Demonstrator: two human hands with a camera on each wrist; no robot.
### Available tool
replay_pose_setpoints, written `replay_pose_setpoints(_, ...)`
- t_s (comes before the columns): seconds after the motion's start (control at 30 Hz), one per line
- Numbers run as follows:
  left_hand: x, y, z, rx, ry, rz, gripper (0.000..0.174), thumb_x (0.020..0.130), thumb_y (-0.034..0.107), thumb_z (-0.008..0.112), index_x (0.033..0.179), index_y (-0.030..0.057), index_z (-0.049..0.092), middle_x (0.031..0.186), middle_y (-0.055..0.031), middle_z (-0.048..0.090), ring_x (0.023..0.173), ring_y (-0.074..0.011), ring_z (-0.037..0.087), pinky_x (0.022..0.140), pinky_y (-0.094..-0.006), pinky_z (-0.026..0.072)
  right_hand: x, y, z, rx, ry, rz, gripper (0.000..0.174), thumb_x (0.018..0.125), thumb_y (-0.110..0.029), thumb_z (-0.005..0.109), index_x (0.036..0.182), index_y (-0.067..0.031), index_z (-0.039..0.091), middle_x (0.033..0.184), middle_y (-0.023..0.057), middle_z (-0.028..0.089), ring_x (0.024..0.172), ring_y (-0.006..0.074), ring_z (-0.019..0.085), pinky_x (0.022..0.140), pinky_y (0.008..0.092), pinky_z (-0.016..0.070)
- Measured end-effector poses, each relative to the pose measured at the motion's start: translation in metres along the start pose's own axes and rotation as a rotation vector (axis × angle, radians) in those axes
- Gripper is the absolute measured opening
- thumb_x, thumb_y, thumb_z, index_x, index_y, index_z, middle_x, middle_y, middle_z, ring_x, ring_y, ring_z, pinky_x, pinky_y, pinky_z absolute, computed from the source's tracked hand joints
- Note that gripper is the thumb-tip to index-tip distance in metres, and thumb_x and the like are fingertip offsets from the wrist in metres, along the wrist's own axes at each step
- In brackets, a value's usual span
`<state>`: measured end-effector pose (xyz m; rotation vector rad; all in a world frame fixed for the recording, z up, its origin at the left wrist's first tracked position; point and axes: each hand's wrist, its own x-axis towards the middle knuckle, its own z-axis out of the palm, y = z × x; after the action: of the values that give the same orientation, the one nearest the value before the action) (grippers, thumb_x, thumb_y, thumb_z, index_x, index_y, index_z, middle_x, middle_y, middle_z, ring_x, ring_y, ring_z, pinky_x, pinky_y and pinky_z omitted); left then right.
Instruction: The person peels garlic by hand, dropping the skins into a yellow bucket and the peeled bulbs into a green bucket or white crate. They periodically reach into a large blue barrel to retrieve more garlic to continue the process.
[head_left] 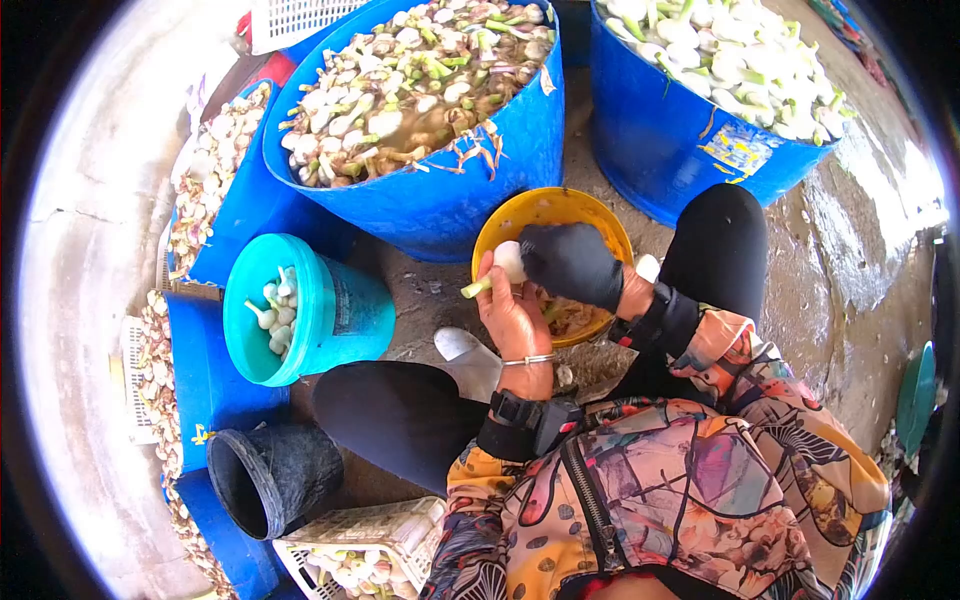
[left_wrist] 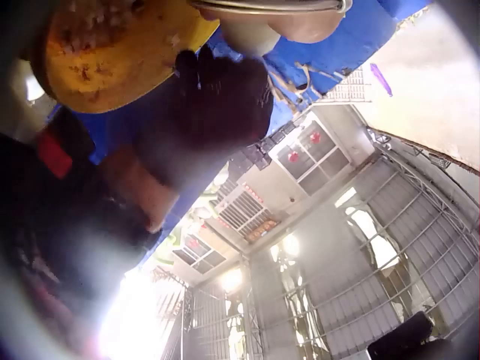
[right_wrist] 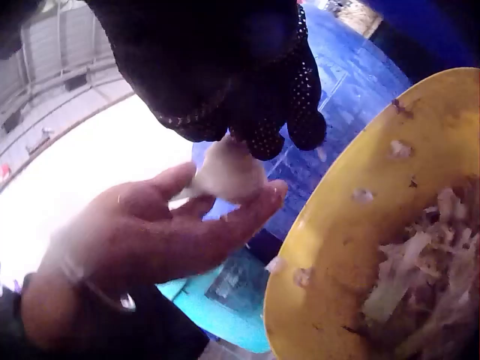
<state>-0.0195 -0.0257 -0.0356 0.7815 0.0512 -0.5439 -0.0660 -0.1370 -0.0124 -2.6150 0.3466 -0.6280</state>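
Note:
My bare left hand (head_left: 517,325) holds a white garlic bulb (head_left: 508,262) with a short green stem, between thumb and fingers. A black dotted glove covers my right hand (head_left: 572,264), whose curled fingertips grip the bulb from the other side. In the right wrist view the bulb (right_wrist: 231,176) sits between the bare fingers and the gloved fingertips. Behind and under the hands stands a yellow bucket (right_wrist: 334,199) with peeled skins (right_wrist: 420,262) in it. The left wrist view shows the dark glove (left_wrist: 217,105) beside this bucket, with the bulb partly hidden.
A blue tub (head_left: 430,215) of garlic in murky water stands ahead; another blue tub (head_left: 640,140) with white bulbs is at the right. To the left are a teal bucket (head_left: 355,305) with several bulbs, a black bucket (head_left: 300,465) and a white crate (head_left: 420,520).

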Motion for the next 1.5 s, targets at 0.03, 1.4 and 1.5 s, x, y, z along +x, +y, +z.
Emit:
replay_pose_setpoints(0.03,0.0,0.004,-0.003,-0.008,-0.018,-0.021,0.031,0.092,0.017,0.052,0.121,0.0085,0.048,0.116,-0.0094,0.054,0.103,-0.0216,0.055,0.084,-0.0364,0.0475,0.004,0.005,-0.004,0.023,0.024,0.033,0.01,0.076,-0.017,0.058,0.08,-0.0074,0.057,0.067,0.0138,0.061,0.063,0.0321,0.062,0.054,0.0411,0.0476)
replay_pose_setpoints(1.4,0.003,0.055,-0.015,-0.472,-0.297,-0.347,0.033,0.089,0.015,0.047,0.116,-0.0025,0.051,0.129,-0.0223,0.046,0.121,-0.0379,0.043,0.102,-0.0516,0.0354,0.0,0.062,-0.003,-0.108,-0.187,0.296,0.023,0.075,-0.024,0.057,0.093,-0.0098,0.062,0.076,0.0158,0.064,0.073,0.0342,0.063,0.064,0.0453,0.0485)
replay_pose_setpoints(1.5,0.005,0.06,-0.023,-0.498,-0.253,-0.376,0.032,0.089,0.018,0.048,0.114,-0.0008,0.052,0.125,-0.0215,0.05,0.119,-0.0375,0.045,0.099,-0.0503,0.0392,-0.014,0.065,0.007,-0.244,-0.349,0.054,0.021,0.076,-0.023,0.056,0.092,-0.0127,0.065,0.079,0.0135,0.065,0.072,0.0328,0.063,0.064,0.0437,0.0486)
